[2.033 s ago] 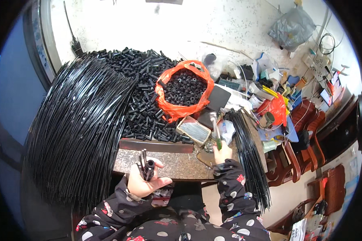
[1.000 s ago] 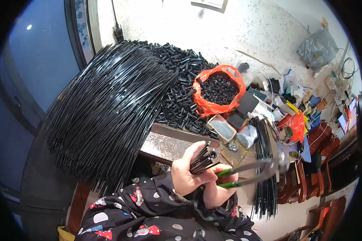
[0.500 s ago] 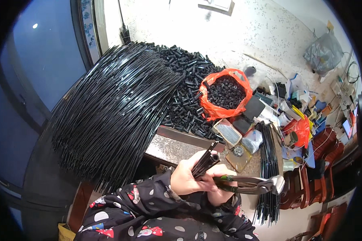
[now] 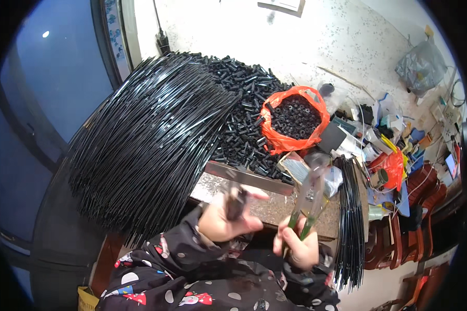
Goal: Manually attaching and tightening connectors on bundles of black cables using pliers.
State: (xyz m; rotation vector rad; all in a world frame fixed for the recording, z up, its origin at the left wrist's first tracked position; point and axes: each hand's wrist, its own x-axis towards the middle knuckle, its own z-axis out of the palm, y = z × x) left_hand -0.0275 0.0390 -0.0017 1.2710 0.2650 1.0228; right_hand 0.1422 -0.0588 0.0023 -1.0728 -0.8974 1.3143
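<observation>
My left hand [image 4: 219, 220] holds a short bundle of thin black rods [image 4: 236, 203], smeared by motion, with the thumb spread away from it. To its right, my right hand [image 4: 301, 246] is wrapped round the green handles of a pair of pliers [image 4: 308, 199]. Their metal jaws point up and away from me, blurred, and pass in front of a small clear box. Both hands are at the table's near edge, apart from each other. A large heap of long black rods [image 4: 145, 140] lies to the left.
Short black tubes [image 4: 244, 114] are piled at the back of the table [image 4: 259, 205]. A red plastic bag [image 4: 279, 144] of small black parts stands among them. Another rod bundle [image 4: 349, 228] hangs over the right edge. Clutter and reddish chairs [image 4: 394, 243] are further right.
My hands have come apart. The left moved left with the rod bundle; the right moved slightly right, and the pliers swung from pointing right to pointing up and away.
</observation>
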